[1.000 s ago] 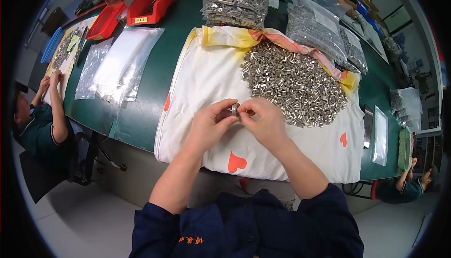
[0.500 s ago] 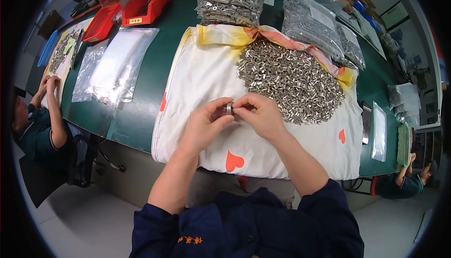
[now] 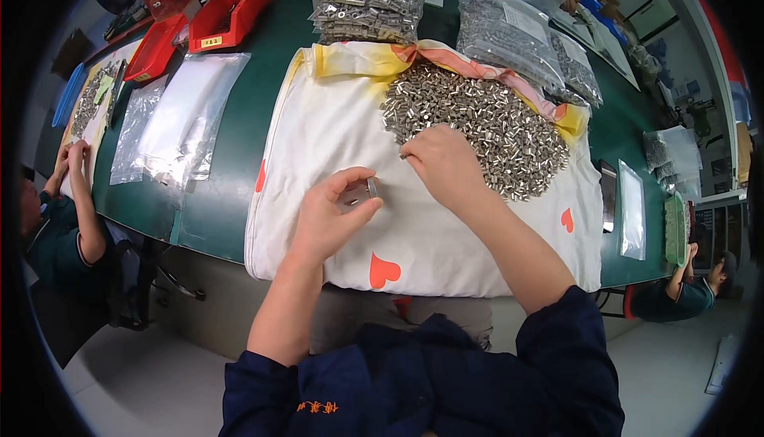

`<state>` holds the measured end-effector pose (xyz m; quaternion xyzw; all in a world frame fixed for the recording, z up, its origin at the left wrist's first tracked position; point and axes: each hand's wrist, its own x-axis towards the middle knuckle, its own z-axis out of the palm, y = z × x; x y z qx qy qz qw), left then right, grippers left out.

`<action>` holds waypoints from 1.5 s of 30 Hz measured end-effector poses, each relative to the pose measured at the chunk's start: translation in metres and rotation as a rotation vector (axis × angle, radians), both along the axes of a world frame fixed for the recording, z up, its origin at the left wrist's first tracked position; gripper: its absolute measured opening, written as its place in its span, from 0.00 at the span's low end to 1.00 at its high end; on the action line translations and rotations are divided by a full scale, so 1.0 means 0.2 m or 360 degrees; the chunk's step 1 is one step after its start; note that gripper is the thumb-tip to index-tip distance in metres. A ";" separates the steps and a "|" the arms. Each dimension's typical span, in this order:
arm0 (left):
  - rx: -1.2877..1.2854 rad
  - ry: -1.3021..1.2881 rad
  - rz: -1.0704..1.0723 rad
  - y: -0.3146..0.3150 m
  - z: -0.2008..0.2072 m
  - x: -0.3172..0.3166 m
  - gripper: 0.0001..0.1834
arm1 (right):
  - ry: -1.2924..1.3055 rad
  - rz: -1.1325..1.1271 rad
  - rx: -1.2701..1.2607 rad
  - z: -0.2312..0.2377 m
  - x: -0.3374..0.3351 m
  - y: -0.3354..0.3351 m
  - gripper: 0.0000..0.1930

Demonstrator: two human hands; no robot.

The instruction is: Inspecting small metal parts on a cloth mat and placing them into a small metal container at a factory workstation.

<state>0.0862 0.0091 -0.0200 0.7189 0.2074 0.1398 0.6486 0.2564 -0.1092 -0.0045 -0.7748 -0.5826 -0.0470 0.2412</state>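
Metal piece (image 3: 372, 189), small, shiny, narrow in outline: pinched between thumb and fingers of the left hand (image 3: 320, 208), held above the left half of the heart-printed cloth (image 3: 318, 130), toward its near edge. Right hand (image 3: 447, 165): fingertips bunched together beside the left edge of the pile (image 3: 485, 122); whether anything is gripped cannot be told. The pile: short, glossy metal cylinders, heaped toward the cloth's far right corner. The cloth: soft, white, bordered in yellow and pink along its far edge, laid on a smooth green table (image 3: 215, 206). Beyond that edge: bulging clear bags (image 3: 509, 35) filled with metal parts. Toward the table's left end: flat, glossy plastic bags (image 3: 187, 107), red plastic bins (image 3: 236, 11)
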 end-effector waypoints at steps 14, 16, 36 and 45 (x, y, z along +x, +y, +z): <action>0.0058 0.0045 -0.0193 -0.01 0.04 0.00 0.21 | -0.0333 0.0018 -0.0172 -0.03 -0.02 0.03 0.04; 0.0023 -0.0002 -0.0129 -0.02 0.00 0.00 0.20 | -0.0219 -0.0035 -0.0082 0.00 -0.02 0.02 0.04; -0.0106 0.0080 -0.0058 0.00 -0.02 0.00 0.22 | 0.0603 0.0102 0.0412 -0.01 -0.23 0.00 0.03; -0.0208 -0.0017 -0.0034 -0.01 -0.02 0.01 0.20 | 0.1591 -0.0030 0.0154 -0.04 -0.18 -0.02 0.06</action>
